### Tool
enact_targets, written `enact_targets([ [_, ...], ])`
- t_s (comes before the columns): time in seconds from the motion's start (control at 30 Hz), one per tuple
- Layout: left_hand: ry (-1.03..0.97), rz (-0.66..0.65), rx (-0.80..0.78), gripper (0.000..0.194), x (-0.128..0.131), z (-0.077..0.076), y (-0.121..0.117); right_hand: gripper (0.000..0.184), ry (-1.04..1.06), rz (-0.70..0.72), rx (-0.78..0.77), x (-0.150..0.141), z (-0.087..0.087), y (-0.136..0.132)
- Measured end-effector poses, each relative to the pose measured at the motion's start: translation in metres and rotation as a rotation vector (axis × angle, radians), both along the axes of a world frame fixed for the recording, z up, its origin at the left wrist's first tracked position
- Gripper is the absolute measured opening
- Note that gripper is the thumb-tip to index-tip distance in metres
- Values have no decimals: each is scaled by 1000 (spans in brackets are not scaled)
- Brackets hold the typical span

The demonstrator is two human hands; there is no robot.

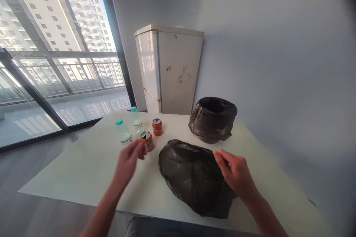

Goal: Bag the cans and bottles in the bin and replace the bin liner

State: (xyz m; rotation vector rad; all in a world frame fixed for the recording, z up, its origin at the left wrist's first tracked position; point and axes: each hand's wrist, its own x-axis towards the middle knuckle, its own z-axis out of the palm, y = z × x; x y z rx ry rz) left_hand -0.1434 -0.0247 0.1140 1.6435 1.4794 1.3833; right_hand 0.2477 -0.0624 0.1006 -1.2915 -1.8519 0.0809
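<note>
A black plastic garbage bag lies spread on the table in front of me, its rim held up at the right. My right hand pinches that rim between thumb and fingers. Slightly blurred, my left hand hovers beside the nearer red drink can and covers part of its lower left side. Its fingers are loosely bent and apart, with nothing visible in them. A second red can stands behind. Two clear plastic bottles with teal caps, a nearer bottle and a farther bottle, stand to the left.
Toward the back right of the white table stands a bin lined with a black bag. Behind the table is a white refrigerator, with a wall to the right. Glass sliding doors are on the left. A dark seat shows at the near edge.
</note>
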Motion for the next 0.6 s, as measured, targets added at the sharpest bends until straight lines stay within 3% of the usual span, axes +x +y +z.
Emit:
enact_targets([
  [0.07, 143, -97, -117, 37, 21, -46, 4, 33, -47, 10, -92, -1, -25, 0],
  [0.13, 263, -48, -103, 39, 36, -92, 2, 29, -88, 17, -159, 2, -55, -8],
  [0.23, 383, -19, -67, 38, 43, -137, -6, 31, -105, -4, -154, 20, -98, -32],
  [0.3, 449, -42, -46, 31, 43, -148, -9, 32, -123, -73, -144, 40, -121, -50],
  [0.43, 563, -90, -11, 28, 48, -141, -2, 51, -212, -237, -210, 75, -146, -62],
  [0.5, 630, -134, -21, 27, 55, -134, 11, 51, -288, -252, -196, 78, -141, -53],
  [0.6, 665, -198, -52, 26, 69, -130, 37, 46, -399, -160, -123, 63, -116, -22],
])
